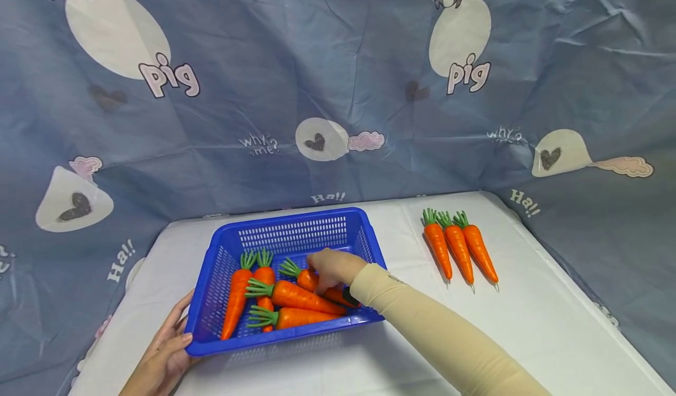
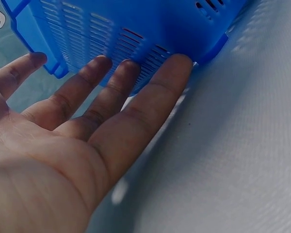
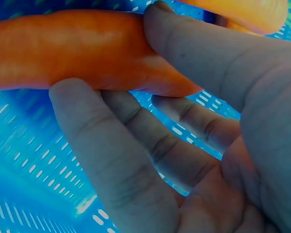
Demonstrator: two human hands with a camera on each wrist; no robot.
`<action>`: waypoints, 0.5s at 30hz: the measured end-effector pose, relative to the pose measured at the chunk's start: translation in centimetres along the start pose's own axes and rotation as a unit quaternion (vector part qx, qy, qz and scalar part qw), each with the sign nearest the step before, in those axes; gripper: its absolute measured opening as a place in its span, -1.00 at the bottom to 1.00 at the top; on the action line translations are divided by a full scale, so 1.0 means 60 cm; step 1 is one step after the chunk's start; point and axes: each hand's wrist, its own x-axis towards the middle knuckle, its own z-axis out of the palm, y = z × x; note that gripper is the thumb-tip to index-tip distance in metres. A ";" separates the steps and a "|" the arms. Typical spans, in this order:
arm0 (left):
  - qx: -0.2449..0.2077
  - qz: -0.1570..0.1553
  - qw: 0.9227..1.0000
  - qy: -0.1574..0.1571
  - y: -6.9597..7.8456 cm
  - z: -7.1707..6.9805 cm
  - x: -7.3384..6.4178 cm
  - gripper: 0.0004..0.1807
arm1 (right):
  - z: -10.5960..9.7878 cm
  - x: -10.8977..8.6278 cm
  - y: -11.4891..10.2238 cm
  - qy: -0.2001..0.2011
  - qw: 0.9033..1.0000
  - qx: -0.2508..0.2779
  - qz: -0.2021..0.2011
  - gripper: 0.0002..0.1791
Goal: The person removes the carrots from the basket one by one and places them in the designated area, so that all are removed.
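A blue perforated plastic basket (image 1: 274, 219) holds several orange toy carrots with green tops. Inside it, my right hand (image 1: 338, 267) grips one carrot (image 1: 306, 280); the right wrist view shows thumb and fingers on either side of the orange body (image 3: 82, 48). Nearer the front, a long carrot (image 1: 303, 297) and another carrot (image 1: 306, 318) lie side by side. On the left are an upright-lying carrot (image 1: 239, 293) and a partly covered carrot (image 1: 265, 275). At the basket's front left corner, my left hand (image 1: 166, 352) touches the wall with extended fingers (image 2: 119, 82).
Three carrots (image 1: 457, 249) lie in a row on the white tabletop (image 1: 533, 325), right of the basket, tops pointing away. Behind the table hangs a blue printed cloth (image 1: 401, 167). A shadow falls under the basket's front edge.
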 end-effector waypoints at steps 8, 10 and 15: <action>-0.008 0.007 1.000 -0.007 0.003 0.001 0.000 -0.31 | 0.001 0.001 -0.002 -0.001 1.000 -0.002 0.002 -0.57; -0.014 0.010 1.000 -0.011 0.003 0.002 0.001 -0.31 | 0.001 0.000 -0.002 -0.001 1.000 0.002 0.002 -0.58; -0.021 0.014 1.000 -0.012 0.002 0.003 0.003 -0.30 | 0.000 -0.001 0.002 -0.004 1.000 0.021 0.005 -0.59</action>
